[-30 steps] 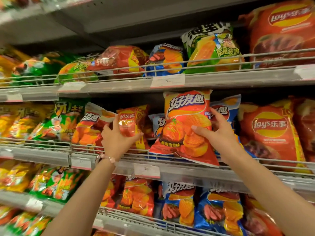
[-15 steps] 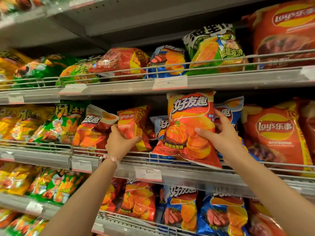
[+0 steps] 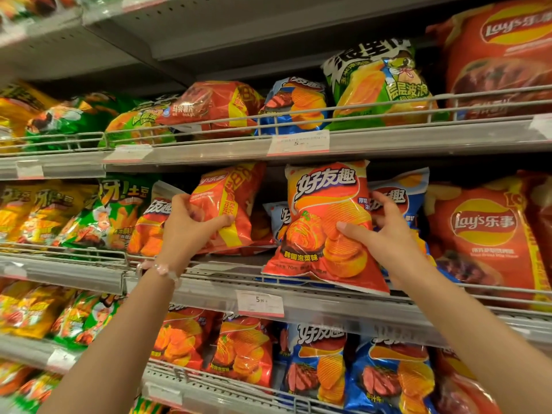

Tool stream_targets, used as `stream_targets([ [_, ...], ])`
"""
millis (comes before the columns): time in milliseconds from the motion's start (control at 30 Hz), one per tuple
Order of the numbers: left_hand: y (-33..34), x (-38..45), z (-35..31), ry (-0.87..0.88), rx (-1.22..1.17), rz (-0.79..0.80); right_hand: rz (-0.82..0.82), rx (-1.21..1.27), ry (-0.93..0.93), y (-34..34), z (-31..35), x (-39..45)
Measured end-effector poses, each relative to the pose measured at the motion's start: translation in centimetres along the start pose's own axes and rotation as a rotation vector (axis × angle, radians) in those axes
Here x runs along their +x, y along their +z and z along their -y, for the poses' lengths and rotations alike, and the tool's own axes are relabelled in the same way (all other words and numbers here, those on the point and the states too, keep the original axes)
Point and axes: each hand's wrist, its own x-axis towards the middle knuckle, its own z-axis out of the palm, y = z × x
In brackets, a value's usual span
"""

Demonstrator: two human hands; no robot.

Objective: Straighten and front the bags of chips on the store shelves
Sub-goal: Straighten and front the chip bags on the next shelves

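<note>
Orange kimchi bag point(image 3: 324, 228) is gripped by right hand point(image 3: 385, 237), thumb on front, fingers curled behind; held upright, face forward, bottom over the middle shelf point(image 3: 328, 303) rail. Left of it, a small red Lay's bag point(image 3: 227, 204) is clutched by left hand point(image 3: 186, 227), tilted right. Blue bag point(image 3: 400, 189) is seen directly behind the kimchi bag. Grey metal shelving throughout.

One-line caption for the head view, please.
Left hand grips a red bag while right hand pinches an orange bag on the middle shelf.
</note>
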Motion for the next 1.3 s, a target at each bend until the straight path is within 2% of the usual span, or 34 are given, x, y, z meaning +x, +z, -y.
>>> stream_targets([
  [367, -7.9, -4.6, 1.3, 0.009, 0.008, -0.146, 0.064, -0.075, -0.046, 10.3, 0.2, 2.4],
  [700, -8.6, -8.1, 1.1, -0.007, -0.086, -0.091, 0.065, -0.285, -0.077, 17.8, -1.2, 3.1],
  [867, -8.0, -8.1, 0.9, 0.013, -0.091, -0.082, 0.209, -0.432, -0.048, 18.4, -2.3, 3.4],
  [1033, -7.0, -8.5, 0.3, 0.055, -0.093, -0.071, 0.332, -0.458, 0.032, 18.2, -2.4, 3.4],
  [1167, -5.7, -9.1, -0.5, 0.066, -0.106, -0.024, 0.416, -0.290, 0.084, 16.9, -1.0, 2.4],
  [1300, -3.2, -10.2, -1.6, 0.113, -0.138, 0.047, 0.327, 0.195, 0.212, 13.5, 1.2, 0.1],
])
